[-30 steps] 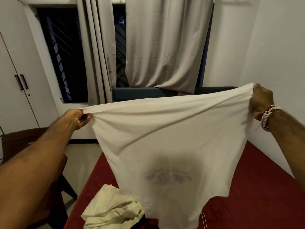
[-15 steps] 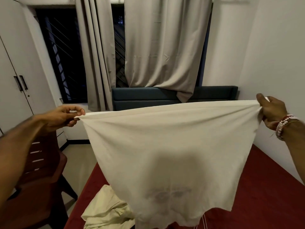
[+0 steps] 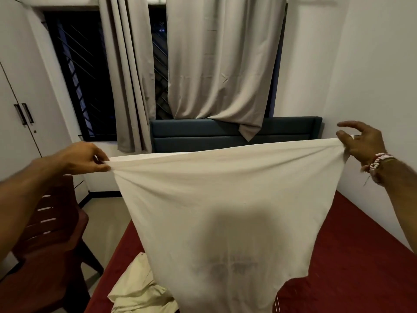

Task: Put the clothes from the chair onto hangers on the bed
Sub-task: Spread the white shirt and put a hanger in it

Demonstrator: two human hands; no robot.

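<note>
I hold a white T-shirt [image 3: 221, 204] stretched wide in the air above the bed [image 3: 352, 267], its hem edge on top and a faint grey print showing low down. My left hand [image 3: 88, 158] pinches the shirt's left corner between thumb and fingers. My right hand [image 3: 361, 143], with a beaded bracelet at the wrist, grips the right corner with thumb and lower fingers while the index finger sticks out. A pale yellow garment [image 3: 140, 292] lies crumpled on the red bedsheet below. A thin white hanger wire [image 3: 276, 304] peeks out under the shirt.
A dark brown chair [image 3: 47, 247] stands at the left beside the bed. A white wardrobe [image 3: 15, 91] fills the far left. Grey curtains [image 3: 216, 64] hang over a dark window above the blue headboard [image 3: 203, 134]. A white wall runs along the right.
Both hands have dropped lower with the shirt and spread it flatter. My right hand's index finger has lifted off the cloth.
</note>
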